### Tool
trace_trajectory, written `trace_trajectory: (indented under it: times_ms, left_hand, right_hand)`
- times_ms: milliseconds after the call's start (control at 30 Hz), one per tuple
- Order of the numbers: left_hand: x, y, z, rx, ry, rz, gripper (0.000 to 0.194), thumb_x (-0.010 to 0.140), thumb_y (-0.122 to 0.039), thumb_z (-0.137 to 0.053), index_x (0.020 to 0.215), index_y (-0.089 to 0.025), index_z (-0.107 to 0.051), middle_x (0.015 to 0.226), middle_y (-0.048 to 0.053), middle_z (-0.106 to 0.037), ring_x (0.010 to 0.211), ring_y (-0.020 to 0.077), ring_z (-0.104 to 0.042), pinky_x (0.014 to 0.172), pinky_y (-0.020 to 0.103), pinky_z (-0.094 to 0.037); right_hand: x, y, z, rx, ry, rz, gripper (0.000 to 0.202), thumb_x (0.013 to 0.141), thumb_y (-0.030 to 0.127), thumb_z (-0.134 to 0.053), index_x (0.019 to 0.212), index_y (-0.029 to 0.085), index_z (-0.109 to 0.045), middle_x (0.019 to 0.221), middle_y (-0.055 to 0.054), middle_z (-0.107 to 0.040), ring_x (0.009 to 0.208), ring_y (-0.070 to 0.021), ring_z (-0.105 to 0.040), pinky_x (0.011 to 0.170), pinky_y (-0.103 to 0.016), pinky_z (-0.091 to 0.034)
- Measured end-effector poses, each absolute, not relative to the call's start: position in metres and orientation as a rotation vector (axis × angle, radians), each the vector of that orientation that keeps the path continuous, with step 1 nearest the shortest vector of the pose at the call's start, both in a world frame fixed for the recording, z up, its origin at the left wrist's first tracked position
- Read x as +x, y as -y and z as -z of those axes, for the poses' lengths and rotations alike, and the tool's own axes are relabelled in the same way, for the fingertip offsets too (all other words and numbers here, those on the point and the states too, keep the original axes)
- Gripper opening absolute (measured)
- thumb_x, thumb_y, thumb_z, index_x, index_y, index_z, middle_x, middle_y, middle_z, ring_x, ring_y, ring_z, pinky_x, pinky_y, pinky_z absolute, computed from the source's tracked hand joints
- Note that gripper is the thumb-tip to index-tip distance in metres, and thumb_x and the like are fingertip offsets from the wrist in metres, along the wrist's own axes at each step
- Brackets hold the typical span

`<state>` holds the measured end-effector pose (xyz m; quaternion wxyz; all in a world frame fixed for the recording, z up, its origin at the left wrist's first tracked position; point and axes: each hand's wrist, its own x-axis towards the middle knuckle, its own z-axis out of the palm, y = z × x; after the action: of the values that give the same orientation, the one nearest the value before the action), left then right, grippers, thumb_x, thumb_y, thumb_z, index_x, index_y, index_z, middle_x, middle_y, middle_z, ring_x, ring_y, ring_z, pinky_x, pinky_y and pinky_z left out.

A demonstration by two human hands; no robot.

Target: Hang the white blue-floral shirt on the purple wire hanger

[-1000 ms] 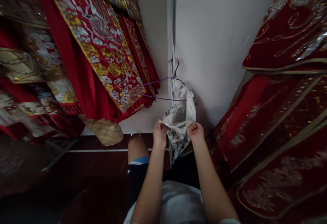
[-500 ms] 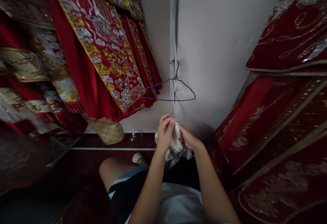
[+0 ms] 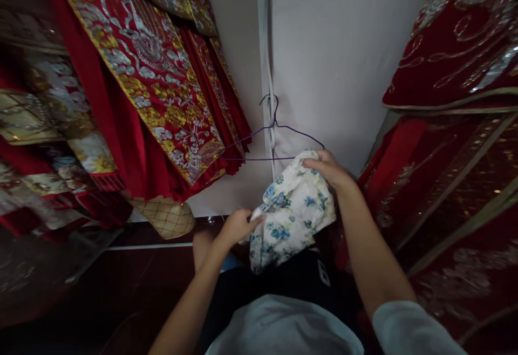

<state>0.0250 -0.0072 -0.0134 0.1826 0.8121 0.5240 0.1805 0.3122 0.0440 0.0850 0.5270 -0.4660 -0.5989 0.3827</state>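
A white floral cloth garment (image 3: 291, 209) with blue flowers is spread between my hands above my lap; its exact kind cannot be made out. My left hand (image 3: 239, 225) pinches its lower left edge. Higher up, my right hand (image 3: 326, 167) grips the upper right edge, beside the right end of a purple wire hanger (image 3: 279, 125). The hanger hangs from a pale strap (image 3: 267, 63) in front of the wall. The cloth overlaps part of its bottom bar, and I cannot tell whether they touch.
Red embroidered garments with gold and silver patterns (image 3: 162, 85) hang at the left. More dark red embroidered garments (image 3: 457, 63) hang at the right. Between them is a pale wall (image 3: 335, 47). A cream quilted piece (image 3: 168, 217) sits low at the left.
My hands have moved apart, left hand leftward and right hand up and right. The bunched cloth is now spread between them. The hanger's right end sits farther right in view.
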Motion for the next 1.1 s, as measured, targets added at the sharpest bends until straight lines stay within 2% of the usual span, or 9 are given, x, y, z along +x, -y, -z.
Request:
trace_trajectory:
  times_ms: [133,233,333,533,700,767,867,1000,1100]
  left_hand:
    - [-0.009,-0.021,-0.011,2.575,-1.737,-0.205,0.055,0.095,-0.054,-0.037,0.067,-0.016,-0.066,0.071,0.010,-0.068,0.076,0.0231,-0.064,0.080,0.033,-0.041]
    - [-0.025,-0.033,-0.024,2.608,-1.745,-0.059,0.058,0.098,-0.050,-0.031,0.069,-0.017,-0.068,0.077,0.012,-0.071,0.085,0.0261,-0.067,0.084,0.035,-0.042]
    - [-0.039,-0.034,-0.029,2.520,-1.854,-0.011,0.057,0.099,-0.048,-0.029,0.076,-0.017,-0.071,0.086,0.014,-0.073,0.091,0.0279,-0.068,0.088,0.037,-0.043]
    - [-0.055,-0.023,-0.044,2.437,-2.022,-0.156,0.049,0.099,-0.041,-0.028,0.100,-0.017,-0.071,0.104,0.017,-0.072,0.099,0.0294,-0.068,0.086,0.037,-0.049]
    - [-0.040,-0.024,-0.060,2.464,-1.832,-0.521,0.042,0.096,-0.038,-0.035,0.106,-0.014,-0.068,0.128,0.017,-0.064,0.118,0.0282,-0.061,0.101,0.035,-0.043]
    - [-0.034,-0.031,-0.066,2.404,-1.749,-0.687,0.041,0.094,-0.040,-0.038,0.104,-0.015,-0.069,0.124,0.015,-0.067,0.113,0.0274,-0.063,0.099,0.034,-0.045]
    - [-0.027,-0.044,-0.077,2.296,-1.624,-0.913,0.041,0.090,-0.045,-0.041,0.094,-0.015,-0.069,0.099,0.010,-0.073,0.091,0.0235,-0.067,0.086,0.032,-0.049]
    - [-0.020,-0.050,-0.094,2.140,-1.573,-1.166,0.038,0.081,-0.048,-0.048,0.073,-0.014,-0.065,0.067,0.002,-0.062,0.069,0.0183,-0.057,0.066,0.028,-0.046]
    - [-0.019,-0.043,-0.105,2.062,-1.517,-1.268,0.027,0.074,-0.040,-0.053,0.061,-0.017,-0.057,0.061,0.001,-0.057,0.067,0.0179,-0.057,0.064,0.027,-0.045]
  right_hand:
    - [0.312,-0.095,-0.082,-1.294,1.544,-0.501,0.013,0.061,0.029,-0.067,0.063,0.017,-0.061,0.059,0.001,-0.059,0.059,-0.0143,-0.053,0.056,-0.024,-0.040]
    - [0.293,-0.122,-0.063,-1.299,1.555,-0.603,0.016,0.067,0.032,-0.064,0.071,0.017,-0.064,0.069,-0.002,-0.065,0.067,-0.0167,-0.057,0.065,-0.027,-0.045]
    - [0.278,-0.129,-0.042,-1.348,1.560,-0.733,0.025,0.073,0.040,-0.060,0.068,0.016,-0.063,0.066,-0.003,-0.064,0.065,-0.0173,-0.057,0.065,-0.028,-0.045]
    - [0.295,-0.109,-0.023,-1.224,1.682,-0.567,0.042,0.069,0.059,-0.065,0.067,0.017,-0.062,0.064,-0.001,-0.060,0.061,-0.0161,-0.052,0.057,-0.026,-0.038]
    - [0.322,-0.092,-0.033,-1.194,1.709,-0.506,0.045,0.070,0.062,-0.065,0.070,0.017,-0.062,0.063,0.000,-0.059,0.060,-0.0154,-0.051,0.058,-0.026,-0.038]
    - [0.329,-0.087,-0.039,-1.178,1.723,-0.497,0.045,0.069,0.062,-0.067,0.072,0.018,-0.062,0.065,-0.001,-0.060,0.063,-0.0162,-0.053,0.060,-0.026,-0.039]
    - [0.337,-0.082,-0.044,-1.153,1.745,-0.506,0.045,0.072,0.063,-0.065,0.074,0.018,-0.064,0.068,-0.002,-0.062,0.065,-0.0173,-0.055,0.060,-0.026,-0.040]
    - [0.338,-0.082,-0.045,-1.177,1.645,-0.510,0.049,0.078,0.065,-0.059,0.080,0.017,-0.069,0.073,-0.004,-0.067,0.069,-0.0191,-0.059,0.065,-0.028,-0.044]
    - [0.334,-0.086,-0.044,-1.219,1.573,-0.543,0.051,0.073,0.066,-0.062,0.074,0.016,-0.067,0.068,-0.003,-0.065,0.065,-0.0182,-0.058,0.061,-0.028,-0.043]
